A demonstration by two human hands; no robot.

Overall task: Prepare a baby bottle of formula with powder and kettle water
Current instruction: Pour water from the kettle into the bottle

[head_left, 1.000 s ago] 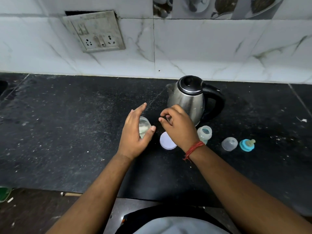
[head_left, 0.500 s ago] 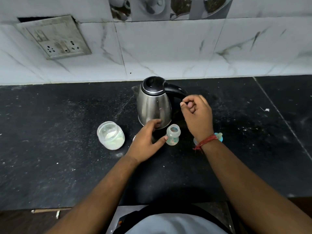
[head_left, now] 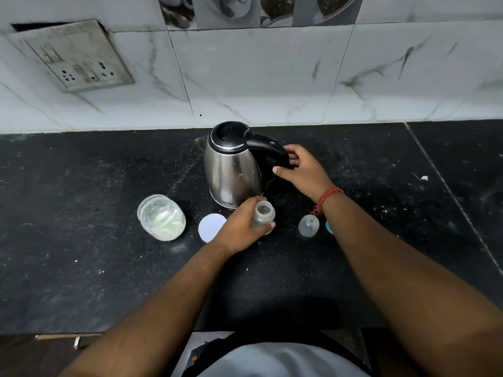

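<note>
A steel kettle [head_left: 232, 170] with a black lid and handle stands at the back of the black counter [head_left: 81, 240]. My right hand [head_left: 302, 170] is at the kettle's handle, fingers spread around it and closing, thumb under it. Just in front of the kettle stands the small open baby bottle [head_left: 263, 213], gripped from the left by my left hand [head_left: 239, 227]. An open glass jar [head_left: 162, 217] of white powder sits to the left, its white lid [head_left: 209, 227] flat beside it. The clear bottle cap [head_left: 308, 226] and a blue teat ring [head_left: 329, 227], mostly hidden by my right wrist, lie to the right.
A marble-tiled wall with a socket plate [head_left: 76, 55] rises behind the counter. The counter's front edge runs along the bottom, with my body below it. White specks of spilled powder dot the counter.
My left hand left the powder jar and took hold of the baby bottle. My right hand moved from the jar to the kettle's handle and opened around it.
</note>
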